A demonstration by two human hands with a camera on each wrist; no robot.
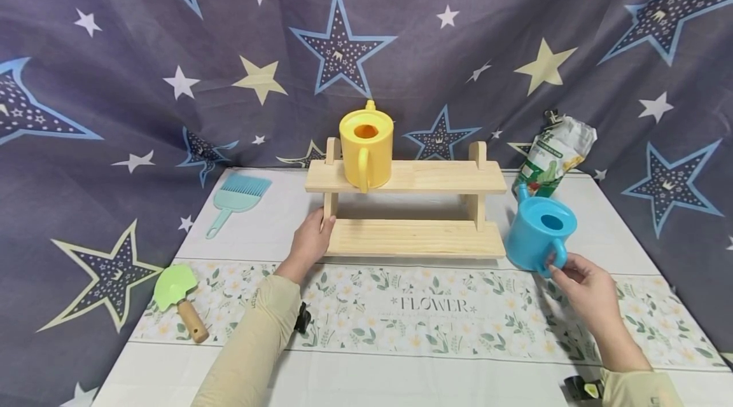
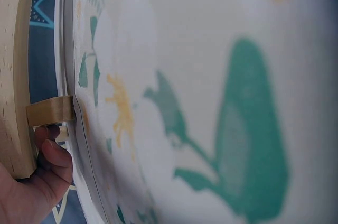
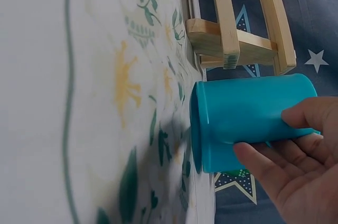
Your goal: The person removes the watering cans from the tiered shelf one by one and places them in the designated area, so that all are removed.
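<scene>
A two-tier wooden shelf [image 1: 415,238] stands mid-table. My left hand [image 1: 311,238] grips the left end of its lower board; in the left wrist view the fingers [image 2: 55,155] curl under the board's edge. On the upper board, toward the left, a yellow watering can [image 1: 379,156] stands upright with its handle facing me. To the right of the shelf is a blue watering can [image 1: 529,235], its spout pointing away from me. My right hand [image 1: 590,292] pinches its handle [image 1: 560,254]. In the right wrist view the blue can's base is close over the tablecloth.
A printed bag [image 1: 552,152] with a black clip stands behind the blue can. At the left lie a teal dustpan-like tool with a brush [image 1: 237,197] and a green hand trowel [image 1: 174,286] with a wooden handle. A star-patterned curtain [image 1: 229,32] hangs behind the table.
</scene>
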